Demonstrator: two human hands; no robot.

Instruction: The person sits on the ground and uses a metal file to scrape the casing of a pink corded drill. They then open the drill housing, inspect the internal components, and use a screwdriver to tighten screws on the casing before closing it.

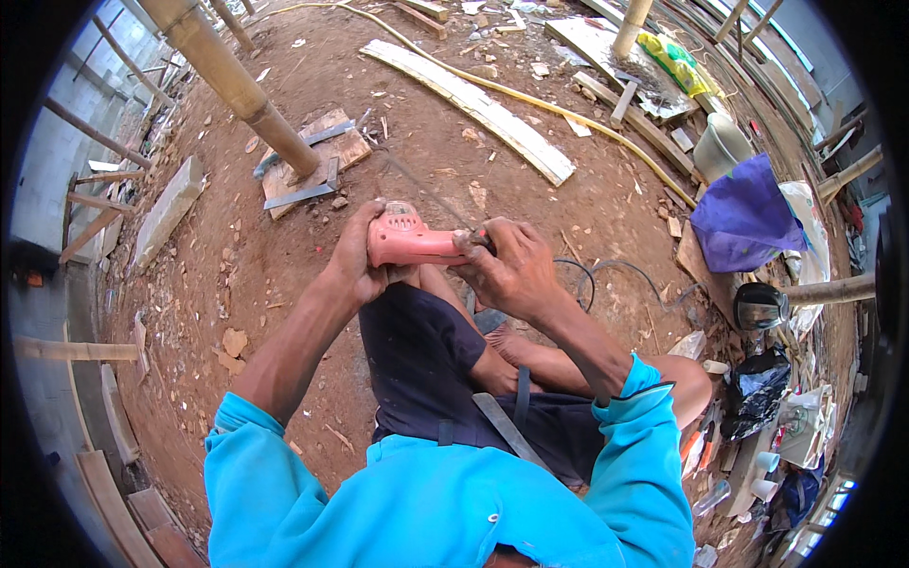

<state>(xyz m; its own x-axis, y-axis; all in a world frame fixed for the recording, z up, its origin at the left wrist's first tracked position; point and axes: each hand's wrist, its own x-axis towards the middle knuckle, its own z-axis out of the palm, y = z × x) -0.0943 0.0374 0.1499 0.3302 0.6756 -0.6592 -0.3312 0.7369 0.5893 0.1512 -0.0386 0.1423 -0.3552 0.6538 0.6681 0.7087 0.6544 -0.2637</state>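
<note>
Above my lap I hold a pink corded power tool (417,248) with vent slots at its thicker left end. My left hand (358,254) wraps round that thicker end. The slimmer right end, where the dark cord comes out, is in my right hand (513,267), thumb and fingers closed on it. The underside of the tool is hidden, and I cannot tell its exact kind. A flat metal strip (509,431) lies across my dark shorts, below the hands.
Ahead, a bamboo post (241,99) stands on a board (346,154) with metal squares beside it. A pale plank (473,106) and a yellow hose (559,109) cross the dirt. At right are a grey bucket (721,147), a purple bag (748,218) and a black cable (636,270).
</note>
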